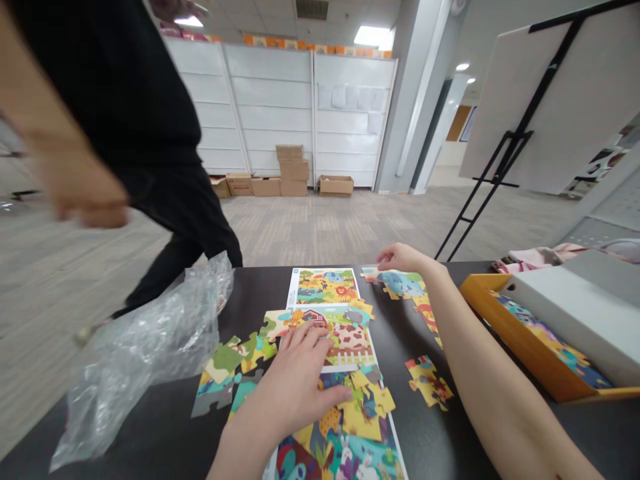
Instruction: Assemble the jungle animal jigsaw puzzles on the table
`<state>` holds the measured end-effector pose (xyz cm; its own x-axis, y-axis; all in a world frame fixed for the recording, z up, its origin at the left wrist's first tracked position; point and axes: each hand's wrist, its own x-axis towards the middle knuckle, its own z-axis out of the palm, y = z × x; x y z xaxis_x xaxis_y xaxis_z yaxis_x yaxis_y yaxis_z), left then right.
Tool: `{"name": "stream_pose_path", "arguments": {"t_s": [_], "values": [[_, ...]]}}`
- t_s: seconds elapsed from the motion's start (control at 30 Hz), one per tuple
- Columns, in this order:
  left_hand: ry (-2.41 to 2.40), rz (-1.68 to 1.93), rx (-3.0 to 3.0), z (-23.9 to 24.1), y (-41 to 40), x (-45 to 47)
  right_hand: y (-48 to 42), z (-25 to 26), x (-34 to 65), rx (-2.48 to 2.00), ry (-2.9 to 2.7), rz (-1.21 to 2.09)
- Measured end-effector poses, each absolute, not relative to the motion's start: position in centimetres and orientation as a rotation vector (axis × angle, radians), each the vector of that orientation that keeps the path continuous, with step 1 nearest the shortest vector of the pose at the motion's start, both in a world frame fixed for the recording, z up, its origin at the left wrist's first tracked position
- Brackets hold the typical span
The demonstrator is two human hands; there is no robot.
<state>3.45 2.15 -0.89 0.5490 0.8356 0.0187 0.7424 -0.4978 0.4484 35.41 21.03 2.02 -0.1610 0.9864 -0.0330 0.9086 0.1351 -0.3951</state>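
Interlocked blue-elephant cardboard puzzle pieces (403, 285) are best kept flat by right hand (404, 256), grip unclear; left hand (303, 373) is spread, released.

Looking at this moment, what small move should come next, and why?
Probably bring the right hand to the small yellow cluster of puzzle pieces and slide it toward the blue-elephant puzzle section: the cluster lies apart from that section, while the left hand lies over the farm-picture sheet.

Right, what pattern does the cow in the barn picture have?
The cow is pale with reddish-brown patches, seen best in the head view.
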Motion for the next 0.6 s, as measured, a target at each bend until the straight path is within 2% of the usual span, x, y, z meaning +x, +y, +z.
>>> {"name": "stream_pose_path", "arguments": {"t_s": [0.17, 0.33, 0.47, 0.6], "values": [[1.272, 0.319, 2.434, -1.0, 2.3, 3.5, 17.2, 7.3, 32.7, -1.741, -2.108, 0.166], [1.234, 0.398, 2.534, -0.9, 2.8, 3.5, 10.5, 10.9, 31.0, -1.717, -2.095, 0.137], [1.226, 0.46, 2.568, -0.8, 3.3, 3.2, 6.1, 10.3, 30.8, -1.798, -2.0, 0.17], [1.262, 0.409, 2.579, -1.1, 3.4, 2.7, 4.2, 6.5, 29.2, -1.839, -2.003, 0.254]]}}
